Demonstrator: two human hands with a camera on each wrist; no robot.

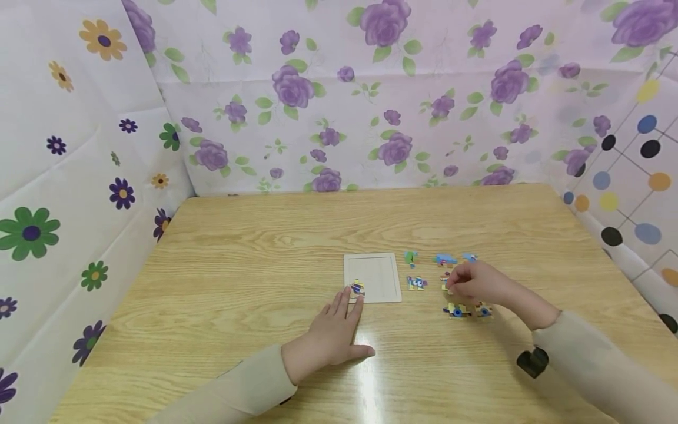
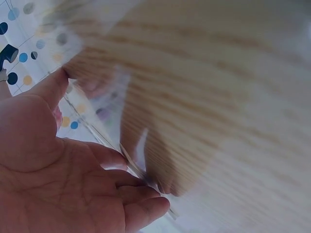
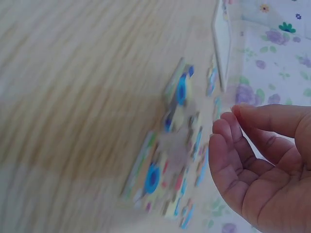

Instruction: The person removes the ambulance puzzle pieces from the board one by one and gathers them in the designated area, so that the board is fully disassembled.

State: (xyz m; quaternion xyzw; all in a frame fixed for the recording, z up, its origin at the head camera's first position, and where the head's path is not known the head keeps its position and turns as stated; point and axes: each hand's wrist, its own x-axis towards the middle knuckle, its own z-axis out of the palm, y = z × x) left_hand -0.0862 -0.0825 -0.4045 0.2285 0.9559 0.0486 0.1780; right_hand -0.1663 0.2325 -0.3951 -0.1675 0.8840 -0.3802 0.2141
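My left hand [image 1: 333, 333] lies flat with fingers extended, its fingertips at the lower left edge of a square pale wooden puzzle tray [image 1: 398, 282]. One purple and yellow puzzle piece [image 1: 358, 287] sits in that tray's lower left corner. In the left wrist view the fingertips [image 2: 150, 208] touch the tray's edge. My right hand [image 1: 479, 282] hovers over loose puzzle pieces, with bent fingers and the thumb close to the index finger. Nothing shows between them in the right wrist view. A partly covered yellow and red piece [image 1: 444, 282] lies right by its fingertips.
Around the right hand lie a piece with eyes [image 1: 416, 283], a green piece [image 1: 410, 258], blue pieces [image 1: 445, 259] and yellow pieces with blue wheels [image 1: 457, 311]. They rest on a wood-grain table [image 1: 254, 253]. Flowered cloth [image 1: 318, 106] hangs behind it, with more cloth at both sides.
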